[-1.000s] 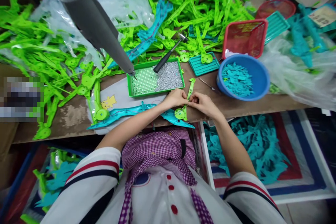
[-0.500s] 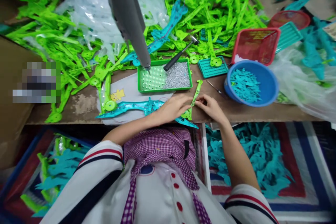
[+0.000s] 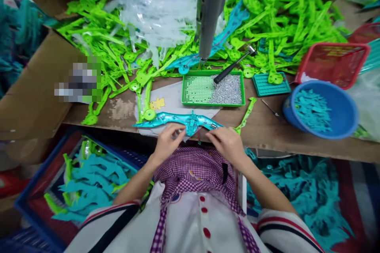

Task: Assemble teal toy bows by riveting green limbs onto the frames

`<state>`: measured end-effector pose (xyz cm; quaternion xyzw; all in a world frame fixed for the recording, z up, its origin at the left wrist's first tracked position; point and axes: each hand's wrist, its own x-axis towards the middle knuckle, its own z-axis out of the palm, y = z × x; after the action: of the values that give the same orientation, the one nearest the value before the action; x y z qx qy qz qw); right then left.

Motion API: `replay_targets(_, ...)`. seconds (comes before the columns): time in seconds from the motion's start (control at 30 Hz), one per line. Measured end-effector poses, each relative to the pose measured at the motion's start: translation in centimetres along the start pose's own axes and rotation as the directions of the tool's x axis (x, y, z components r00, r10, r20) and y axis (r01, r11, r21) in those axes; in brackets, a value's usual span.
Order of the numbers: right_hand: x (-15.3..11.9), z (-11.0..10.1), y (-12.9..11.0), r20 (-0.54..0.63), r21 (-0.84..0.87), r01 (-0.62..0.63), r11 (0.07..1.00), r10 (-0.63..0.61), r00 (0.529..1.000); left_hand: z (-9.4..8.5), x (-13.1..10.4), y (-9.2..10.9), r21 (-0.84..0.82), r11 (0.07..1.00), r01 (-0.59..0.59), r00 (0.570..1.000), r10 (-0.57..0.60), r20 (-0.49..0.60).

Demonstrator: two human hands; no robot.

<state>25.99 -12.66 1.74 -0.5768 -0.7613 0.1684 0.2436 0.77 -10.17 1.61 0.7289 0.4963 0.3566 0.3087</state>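
Observation:
A teal plastic bow-shaped part (image 3: pixel 176 118) lies along the table's front edge, with a thin reddish wire on it. My left hand (image 3: pixel 168 142) is at its lower edge, just left of the middle, thumb and fingers drawn together; what they pinch is too small to tell. My right hand (image 3: pixel 228 144) closes over the part's right limb, which its fingers partly hide. Between the hands a small dark piece (image 3: pixel 199 142) hangs below the part. Beside my right hand lies a slim green plastic part (image 3: pixel 246 114), no longer held.
Behind the part stand a green tray (image 3: pixel 190 103) of small metal pieces with a hammer (image 3: pixel 233 65) across it, and a hanging electric screwdriver (image 3: pixel 209 19). A blue bowl (image 3: pixel 347 106) of teal pieces is at right. Green parts (image 3: pixel 297 19) pile up behind.
My hands have let go of the slim green part, which now lies on the table at right. Both have moved to the teal bow-shaped part. The view has shifted left.

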Motion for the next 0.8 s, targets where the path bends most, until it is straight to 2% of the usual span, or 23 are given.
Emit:
replay_targets(0.07,0.2,1.9,-1.7,0.067,-0.018,0.004,1.0,-0.002,0.998,0.8,3.5,0.6,-0.058,0.996,0.072,0.997,-0.071,0.019)
replay_targets(0.13,0.0,3.2,-2.3,0.067,-0.024,-0.029,0.999,0.031,0.997,1.7,6.4,1.0,-0.095,0.992,0.08,0.99,-0.068,0.124)
replay_targets(0.2,-0.5,3.9,-2.4,0.051,-0.054,-0.053,0.997,0.055,0.997,2.1,8.3,1.1,-0.119,0.99,0.073,0.966,-0.04,0.255)
replay_targets(0.27,-1.0,4.4,-2.5,0.06,-0.124,-0.052,0.991,0.06,0.996,2.1,9.1,0.7,-0.15,0.985,0.09,0.958,-0.044,0.282)
replay_targets(0.37,-1.6,5.0,-3.1,0.123,-0.196,-0.065,0.978,0.09,0.988,1.7,8.7,-0.2,-0.192,0.974,0.118,0.982,-0.085,0.17)
replay_targets(0.43,-1.5,4.9,-3.8,0.172,-0.181,-0.089,0.979,0.121,0.978,1.5,7.8,-0.8,-0.197,0.977,0.088,0.992,-0.067,0.109)
replay_targets(0.53,-0.7,3.0,-3.7,0.207,-0.043,-0.08,0.996,0.087,0.974,1.4,6.2,-1.5,-0.136,0.99,-0.025,0.999,0.021,-0.024)
replay_targets(0.6,0.4,0.5,-2.2,0.131,0.046,-0.101,0.994,0.094,0.987,1.4,5.1,-2.2,-0.042,0.994,-0.099,0.985,0.091,-0.148)
replay_targets(0.67,2.1,-2.3,1.1,-0.023,0.048,-0.191,0.98,0.192,0.981,1.4,4.3,-2.9,0.059,0.988,-0.139,0.951,0.15,-0.269)
replay_targets(0.73,4.3,-5.0,5.5,-0.16,-0.004,-0.298,0.955,0.293,0.942,1.4,3.6,-3.6,0.14,0.978,-0.154,0.916,0.194,-0.35)
replay_targets(0.8,7.0,-7.0,10.1,-0.246,-0.103,-0.399,0.911,0.366,0.898,1.6,3.1,-4.1,0.194,0.97,-0.148,0.895,0.215,-0.391)
